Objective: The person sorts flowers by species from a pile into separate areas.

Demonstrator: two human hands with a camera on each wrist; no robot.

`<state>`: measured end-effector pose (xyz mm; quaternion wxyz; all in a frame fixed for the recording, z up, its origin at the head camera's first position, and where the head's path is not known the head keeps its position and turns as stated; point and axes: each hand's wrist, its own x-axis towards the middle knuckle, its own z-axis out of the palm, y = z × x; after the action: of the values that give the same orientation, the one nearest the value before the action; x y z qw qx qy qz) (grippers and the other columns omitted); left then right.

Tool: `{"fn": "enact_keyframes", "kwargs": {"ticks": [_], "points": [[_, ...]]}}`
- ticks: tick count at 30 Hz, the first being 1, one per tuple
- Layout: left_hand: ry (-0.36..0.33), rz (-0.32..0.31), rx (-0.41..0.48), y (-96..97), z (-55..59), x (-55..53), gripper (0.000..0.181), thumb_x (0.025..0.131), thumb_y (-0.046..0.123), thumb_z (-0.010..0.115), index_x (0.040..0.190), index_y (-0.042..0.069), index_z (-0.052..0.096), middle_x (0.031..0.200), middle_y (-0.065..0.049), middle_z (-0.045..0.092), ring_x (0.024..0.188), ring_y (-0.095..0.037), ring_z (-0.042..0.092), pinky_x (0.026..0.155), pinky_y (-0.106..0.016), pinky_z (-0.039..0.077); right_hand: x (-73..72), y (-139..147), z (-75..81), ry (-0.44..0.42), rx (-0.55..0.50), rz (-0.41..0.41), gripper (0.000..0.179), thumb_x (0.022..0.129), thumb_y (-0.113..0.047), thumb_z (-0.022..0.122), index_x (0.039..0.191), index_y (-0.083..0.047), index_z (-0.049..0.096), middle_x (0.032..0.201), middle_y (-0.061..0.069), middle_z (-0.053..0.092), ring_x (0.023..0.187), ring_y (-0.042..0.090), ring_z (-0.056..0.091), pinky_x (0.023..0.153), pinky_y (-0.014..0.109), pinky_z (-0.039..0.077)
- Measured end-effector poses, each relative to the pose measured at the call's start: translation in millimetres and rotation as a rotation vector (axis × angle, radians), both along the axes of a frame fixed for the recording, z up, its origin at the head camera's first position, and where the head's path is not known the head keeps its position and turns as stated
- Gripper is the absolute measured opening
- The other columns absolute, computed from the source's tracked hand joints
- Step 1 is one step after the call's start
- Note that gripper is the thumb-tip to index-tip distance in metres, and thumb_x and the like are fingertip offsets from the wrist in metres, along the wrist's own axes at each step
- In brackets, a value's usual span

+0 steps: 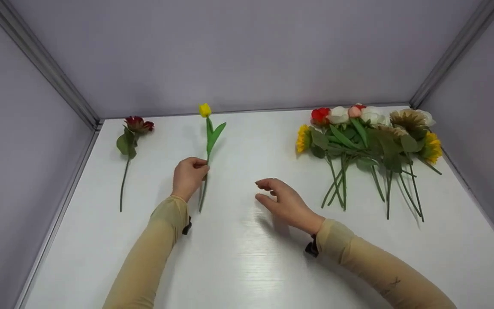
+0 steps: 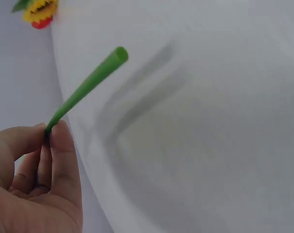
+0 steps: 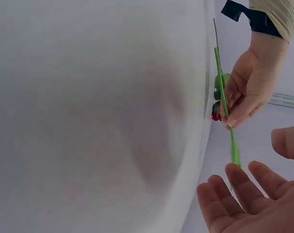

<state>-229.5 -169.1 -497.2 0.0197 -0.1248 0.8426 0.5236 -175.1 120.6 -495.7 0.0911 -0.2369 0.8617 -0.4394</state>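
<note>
Left of the middle of the desk (image 1: 251,257), the yellow tulip (image 1: 209,150) is held by the left hand (image 1: 190,175). Its stem lies between the tips of the thumb and the fingers, which are closed together on it in a pinch, below the green leaves. From this grip the bloom points to the far side, near the far edge, and the lower stem runs to the near side. The left wrist view shows the cut end sticking out past the fingers, with shadows on the desk beside it.

To the right of the tulip, and apart from it, is the right hand (image 1: 290,204). Its fingers are softly bent, and the thumb stands apart from them with a clear gap, open toward the tulip.

At far left lies a dark red flower (image 1: 125,145); at far right, a pile of flowers (image 1: 358,139).
</note>
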Motion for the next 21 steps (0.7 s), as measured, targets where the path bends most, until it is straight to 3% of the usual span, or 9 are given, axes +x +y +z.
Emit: {"fn": "enact_keyframes", "kwargs": {"ticks": [4,7,13,21], "points": [[-0.043,0.026,-0.147,-19.1,-10.2,-8.1,0.024,0.099,0.01,0.064,0.119,0.0,0.072,0.114,-0.016,0.07,0.1,-0.027,0.065,0.085,-0.038,0.054,-9.9,-1.8,4.0,0.237,0.263,0.062,0.052,0.104,-0.038,0.062,0.147,-0.011,0.053,0.145,0.009,0.055,0.141,0.029,0.043,0.116,0.044,0.036],[-0.028,0.037,-0.23,-22.9,-13.6,-13.0,0.023,0.097,0.008,0.062,0.116,-0.001,0.073,0.112,-0.017,0.071,0.104,-0.03,0.064,0.089,-0.042,0.053,-15.1,-5.8,4.5,0.331,0.363,0.098,0.056,0.103,-0.039,0.062,0.149,-0.01,0.051,0.148,0.009,0.052,0.146,0.033,0.035,0.12,0.045,0.029],[0.005,0.033,-0.328,-20.7,-15.0,-19.4,0.02,0.098,0.006,0.059,0.11,-0.003,0.072,0.11,-0.019,0.07,0.104,-0.035,0.064,0.09,-0.046,0.052,-16.3,-12.6,1.3,0.334,0.417,0.132,0.059,0.104,-0.042,0.06,0.151,-0.009,0.049,0.15,0.01,0.05,0.149,0.035,0.031,0.122,0.044,0.024],[0.031,0.055,-0.326,-21.2,-19.6,-20.4,0.016,0.099,0.009,0.063,0.106,-0.002,0.071,0.106,-0.019,0.07,0.1,-0.034,0.064,0.089,-0.045,0.052,-16.5,-8.1,-4.1,0.33,0.422,0.128,0.057,0.105,-0.041,0.059,0.151,-0.008,0.049,0.15,0.012,0.051,0.148,0.036,0.032,0.122,0.044,0.024]]}}
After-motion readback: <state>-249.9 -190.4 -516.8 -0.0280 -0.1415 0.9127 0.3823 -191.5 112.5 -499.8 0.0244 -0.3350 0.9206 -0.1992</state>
